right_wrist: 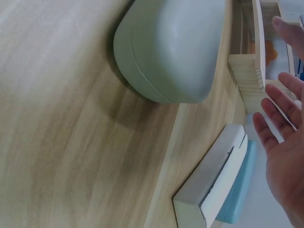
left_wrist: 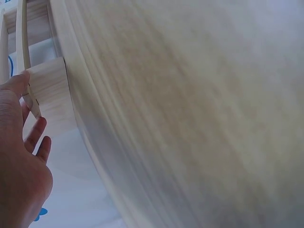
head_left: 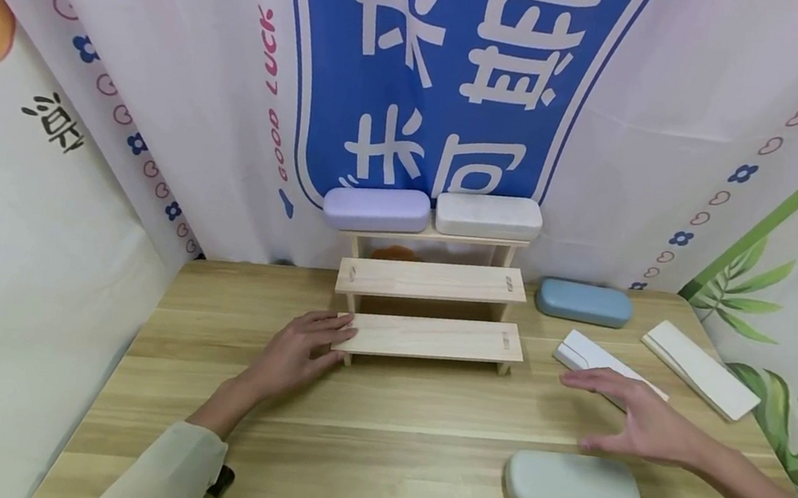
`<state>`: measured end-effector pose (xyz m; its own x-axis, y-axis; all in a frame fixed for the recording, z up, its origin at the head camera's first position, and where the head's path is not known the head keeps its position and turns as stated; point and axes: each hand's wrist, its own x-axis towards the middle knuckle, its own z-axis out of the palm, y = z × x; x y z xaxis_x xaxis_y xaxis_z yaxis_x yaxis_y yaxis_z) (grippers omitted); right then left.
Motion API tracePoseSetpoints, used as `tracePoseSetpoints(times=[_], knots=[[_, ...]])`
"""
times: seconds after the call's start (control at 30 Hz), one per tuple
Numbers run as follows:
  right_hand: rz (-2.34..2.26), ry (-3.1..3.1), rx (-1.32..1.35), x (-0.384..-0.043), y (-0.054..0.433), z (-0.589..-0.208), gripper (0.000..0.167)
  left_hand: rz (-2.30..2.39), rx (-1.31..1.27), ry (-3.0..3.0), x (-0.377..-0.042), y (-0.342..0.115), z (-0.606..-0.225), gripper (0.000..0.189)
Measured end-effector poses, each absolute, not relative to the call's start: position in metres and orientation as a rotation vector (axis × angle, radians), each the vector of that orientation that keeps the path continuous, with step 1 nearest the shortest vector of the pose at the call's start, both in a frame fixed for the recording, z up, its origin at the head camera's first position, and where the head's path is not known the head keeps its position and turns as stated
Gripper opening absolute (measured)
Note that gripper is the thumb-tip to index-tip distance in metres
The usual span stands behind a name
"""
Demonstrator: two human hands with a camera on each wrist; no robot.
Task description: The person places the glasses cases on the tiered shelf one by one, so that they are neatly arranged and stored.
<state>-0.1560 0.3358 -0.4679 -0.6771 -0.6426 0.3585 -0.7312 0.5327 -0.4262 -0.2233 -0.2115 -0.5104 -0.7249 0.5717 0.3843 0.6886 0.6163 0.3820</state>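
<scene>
At the left end of the lowest step of a three-tier wooden display stand (head_left: 432, 339), my left hand (head_left: 299, 347) grips the board, fingers on top and thumb at its front edge. The left wrist view shows this hand (left_wrist: 21, 142) around the board end. My right hand (head_left: 641, 420) hovers over the table with spread fingers, holding nothing. Just in front of it lies a grey-green glasses case (head_left: 574, 486), which also looms large in the right wrist view. Behind the hand, partly covered by it, is a white folding glasses case (head_left: 600, 358).
A lilac glasses case (head_left: 377, 209) and a white glasses case (head_left: 489, 215) sit on the top tier. To the stand's right are a blue case (head_left: 584, 303) and a cream flat case (head_left: 701, 370). Printed curtains (head_left: 632, 145) hang behind the wooden table (head_left: 371, 464).
</scene>
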Motion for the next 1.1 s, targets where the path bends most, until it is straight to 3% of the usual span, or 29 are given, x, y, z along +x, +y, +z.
tracePoseSetpoints(times=[0.9, 1.1], knots=[[0.92, -2.576, 1.374, -0.124, 0.348, -0.488, 0.095, -0.769, -1.005, -2.658, -0.22, -0.211, -0.505, 0.043], [0.905, -2.601, 1.332, -0.119, 0.348, -0.493, 0.091, -0.75, -1.025, -2.596, -0.22, -0.211, -0.508, 0.045]])
